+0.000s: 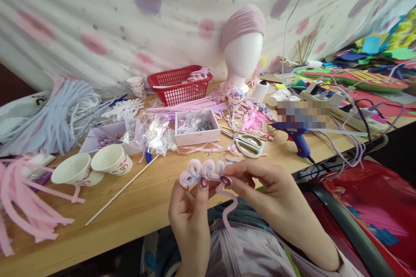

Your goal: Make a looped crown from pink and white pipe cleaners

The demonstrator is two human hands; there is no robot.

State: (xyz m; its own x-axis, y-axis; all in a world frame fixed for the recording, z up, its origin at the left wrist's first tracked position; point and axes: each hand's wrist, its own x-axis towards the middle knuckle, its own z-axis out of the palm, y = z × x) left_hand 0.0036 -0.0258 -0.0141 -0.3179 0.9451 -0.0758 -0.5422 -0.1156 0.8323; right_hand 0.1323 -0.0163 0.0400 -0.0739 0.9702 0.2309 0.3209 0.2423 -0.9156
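Pink loose tail (225, 215) of looped fuzzy piece (208, 173) drops wavy toward six o'clock — right hand (260, 184) nearer it. Piece itself between hands, long axis roughly nine to three: left hand (191, 212) pinching nine-o'clock side, right pinching three-o'clock end, hands close together. Beyond — scissors (242, 150) about two o'clock, white box (196, 139) near twelve.

Thumbnails (203, 182) glossy dk maroon w/ silvery bits; pale mauve-grey top (256, 246), matching slv (347, 265).

Craft workshop with glue gun (302, 143)
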